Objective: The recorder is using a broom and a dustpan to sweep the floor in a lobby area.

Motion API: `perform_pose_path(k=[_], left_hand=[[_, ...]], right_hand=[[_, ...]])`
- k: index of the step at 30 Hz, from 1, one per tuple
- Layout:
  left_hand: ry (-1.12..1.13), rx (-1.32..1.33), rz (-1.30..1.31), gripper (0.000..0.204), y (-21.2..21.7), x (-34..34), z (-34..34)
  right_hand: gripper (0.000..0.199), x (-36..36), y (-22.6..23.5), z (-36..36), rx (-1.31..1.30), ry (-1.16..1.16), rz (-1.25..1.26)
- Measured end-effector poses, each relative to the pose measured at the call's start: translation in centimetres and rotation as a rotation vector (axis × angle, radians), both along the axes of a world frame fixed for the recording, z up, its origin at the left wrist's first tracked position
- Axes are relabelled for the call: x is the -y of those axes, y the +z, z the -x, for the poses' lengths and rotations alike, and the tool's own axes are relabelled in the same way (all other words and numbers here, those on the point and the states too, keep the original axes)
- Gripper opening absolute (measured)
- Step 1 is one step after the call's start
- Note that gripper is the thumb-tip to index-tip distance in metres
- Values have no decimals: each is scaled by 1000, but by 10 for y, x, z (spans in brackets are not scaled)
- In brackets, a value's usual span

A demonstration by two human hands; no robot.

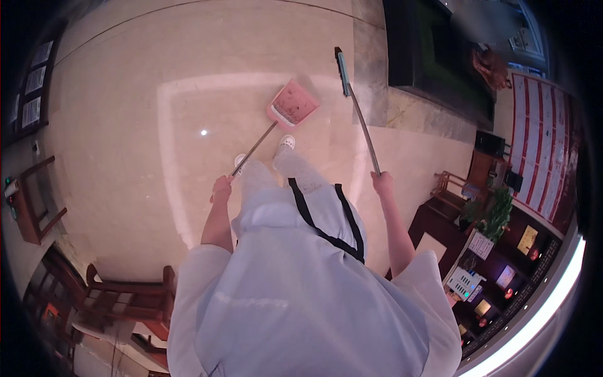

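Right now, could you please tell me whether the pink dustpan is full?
It is not full: the pink dustpan shows only scattered dark specks with pink between them; I cannot tell loose dirt from stains.

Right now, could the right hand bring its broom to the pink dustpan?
Probably yes: the right hand grips the broom by its handle, and only floor shows between the brush head and the pink dustpan.

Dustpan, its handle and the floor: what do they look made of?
Dustpan: probably plastic, pink; even colour and moulded-looking walls suggest it.
Handle: likely metal, greyish with a slight sheen; a coating is possible.
Floor: polished stone or glossy tile, can't tell which; it mirrors bright light.
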State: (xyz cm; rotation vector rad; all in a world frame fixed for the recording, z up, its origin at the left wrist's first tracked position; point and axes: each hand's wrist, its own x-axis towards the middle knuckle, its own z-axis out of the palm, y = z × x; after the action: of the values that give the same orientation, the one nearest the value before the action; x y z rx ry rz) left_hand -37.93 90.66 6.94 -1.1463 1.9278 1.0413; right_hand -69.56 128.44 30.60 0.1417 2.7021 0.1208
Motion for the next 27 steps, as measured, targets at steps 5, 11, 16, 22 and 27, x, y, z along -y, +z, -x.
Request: perform_pose_path(k=[5,11,16,22,27], left_hand=[[-102,-69,39,23,12,5,9],[-151,20,75,22,13,0,8],[-125,14,1,32,6,8,7],[-92,-127,12,41,6,12,26],[-78,-255,30,44,36,5,18]], right_hand=[[30,79,-26,2,-1,119,-19],[30,112,-32,-6,204,284,-47],[26,76,-20,-15,156,243,-128],[34,54,-28,-45,123,112,-53],[34,29,-29,-73,129,-55,30]])
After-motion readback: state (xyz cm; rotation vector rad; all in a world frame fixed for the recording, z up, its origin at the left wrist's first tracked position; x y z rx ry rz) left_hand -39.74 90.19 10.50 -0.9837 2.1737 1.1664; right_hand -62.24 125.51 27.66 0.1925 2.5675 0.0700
